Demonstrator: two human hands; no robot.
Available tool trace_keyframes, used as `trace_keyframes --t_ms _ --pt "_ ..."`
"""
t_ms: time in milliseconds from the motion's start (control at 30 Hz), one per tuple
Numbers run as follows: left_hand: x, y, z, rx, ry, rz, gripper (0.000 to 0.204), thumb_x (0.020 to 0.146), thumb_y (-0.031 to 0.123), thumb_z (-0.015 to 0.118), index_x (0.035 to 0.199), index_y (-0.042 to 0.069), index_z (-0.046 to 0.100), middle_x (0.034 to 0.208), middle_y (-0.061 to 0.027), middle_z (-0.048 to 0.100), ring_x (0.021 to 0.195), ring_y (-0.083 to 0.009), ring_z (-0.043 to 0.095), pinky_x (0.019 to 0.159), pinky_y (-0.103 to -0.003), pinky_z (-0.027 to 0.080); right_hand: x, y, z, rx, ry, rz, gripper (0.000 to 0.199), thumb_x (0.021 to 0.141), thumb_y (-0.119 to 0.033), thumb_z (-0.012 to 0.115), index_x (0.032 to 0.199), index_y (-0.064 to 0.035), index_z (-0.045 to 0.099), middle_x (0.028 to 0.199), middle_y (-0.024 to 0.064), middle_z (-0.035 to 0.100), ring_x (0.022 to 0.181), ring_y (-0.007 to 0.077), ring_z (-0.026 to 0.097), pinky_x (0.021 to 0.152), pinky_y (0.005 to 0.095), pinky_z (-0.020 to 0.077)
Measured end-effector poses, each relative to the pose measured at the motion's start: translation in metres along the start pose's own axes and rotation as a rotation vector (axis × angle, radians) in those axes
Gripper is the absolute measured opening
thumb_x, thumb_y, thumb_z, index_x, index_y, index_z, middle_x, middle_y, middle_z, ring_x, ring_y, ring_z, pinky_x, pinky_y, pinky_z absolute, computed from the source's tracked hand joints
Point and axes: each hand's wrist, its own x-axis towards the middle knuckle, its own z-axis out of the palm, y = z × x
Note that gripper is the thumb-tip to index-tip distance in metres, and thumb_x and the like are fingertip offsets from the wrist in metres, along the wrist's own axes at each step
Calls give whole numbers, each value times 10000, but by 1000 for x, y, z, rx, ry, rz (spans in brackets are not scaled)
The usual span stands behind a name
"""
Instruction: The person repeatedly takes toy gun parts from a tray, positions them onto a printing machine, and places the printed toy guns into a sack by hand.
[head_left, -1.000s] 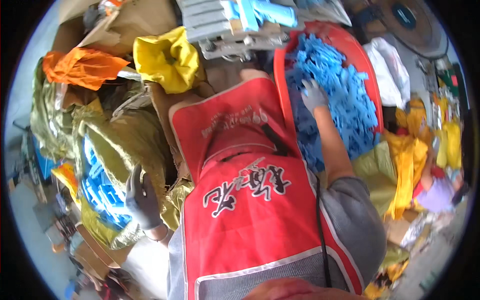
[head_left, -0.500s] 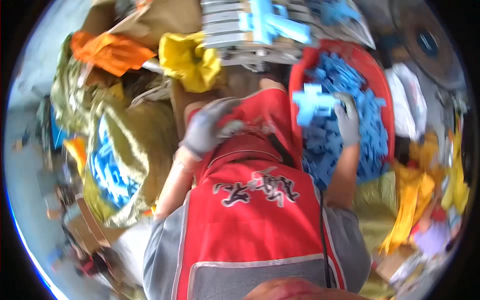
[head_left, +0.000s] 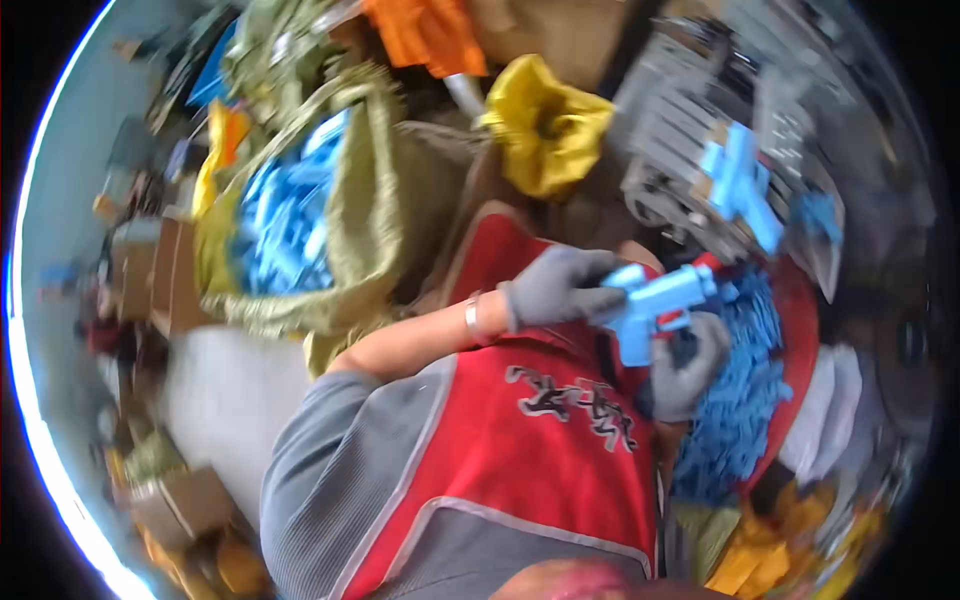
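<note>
A person in a red vest over a grey shirt stands in the middle of the frame, with both hands in grey knitted gloves. The left hand (head_left: 556,288) is closed around the rear part of a light blue plastic toy gun (head_left: 655,305), which lies just right of the centre of the frame. The right hand (head_left: 690,368) is just under this toy and grips its lower part with bent fingers. So both hands hold the same toy between them, in front of the chest.

Directly to the right of the hands is a red basket (head_left: 803,330) full of blue plastic parts (head_left: 735,420). In the upper left of the frame an olive green sack (head_left: 375,200) stands open, with more blue plastic pieces (head_left: 285,225) inside. A yellow bag (head_left: 545,135) lies at the upper middle, and an orange bag (head_left: 430,30) is at the top edge. The picture is rather blurred.
</note>
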Motion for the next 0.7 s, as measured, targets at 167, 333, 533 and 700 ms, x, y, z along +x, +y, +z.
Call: trace_keyframes --t_ms 167,333,533,700 --pt "5 -2 15 -211 -24 -85 365 907 180 643 1200 -21 564 954 -18 652 805 -66 591 712 -239 499 8 -24 -7 -73 -66 166 666 641 -271 833 1210 -67 554 1271 171 472 1082 352 530 925 453 443" --pt "31 12 39 -362 -75 -10 375 929 199 622 1227 -15 545 970 -13 644 806 -69 583 745 -235 498 -4 -28 -16 -218 17 316 648 714 -280 781 1276 -78 528 1295 200 472 1102 377 530 929 460 445" --pt "74 37 6 389 131 520 324 875 140 632 1174 18 617 1047 -137 680 941 -235 668 829 -326 511 -21 3 -40 38 317 504 483 888 -106 542 1337 42 442 1223 204 540 1112 318 539 969 420 418" --pt "142 48 -33 723 310 679 380 819 183 703 1160 40 616 1152 -158 632 1120 -337 572 936 -386 465 -14 38 -58 464 442 631 427 998 -234 462 1360 -7 445 1235 93 536 1104 171 528 936 311 430"
